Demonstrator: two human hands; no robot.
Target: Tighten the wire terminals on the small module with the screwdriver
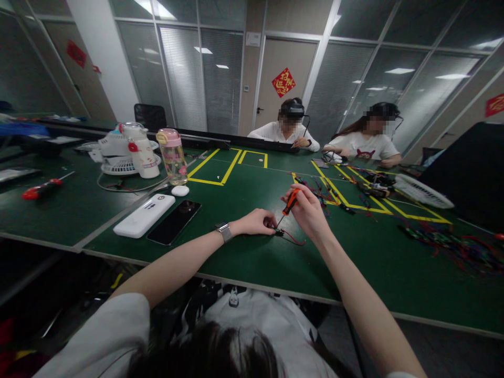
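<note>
My right hand (309,210) is closed around the orange and black handle of a screwdriver (290,202). Its thin shaft slants down to the left, and the tip meets a small dark part with wires (279,232) lying on the green table (244,268). My left hand (258,221), with a watch on the wrist, has its fingers closed on the left side of that part. A red wire runs from the part to the right across the table. The part's details are too small to make out, and my left fingertips hide some of it.
Left of my hands lie a black phone (175,222), a white power bank (144,216) and a white earbud case (180,191). Behind stand a pink-lidded bottle (173,157) and a white jug (144,157). Wire bundles (452,244) lie at right. Two people sit across the table.
</note>
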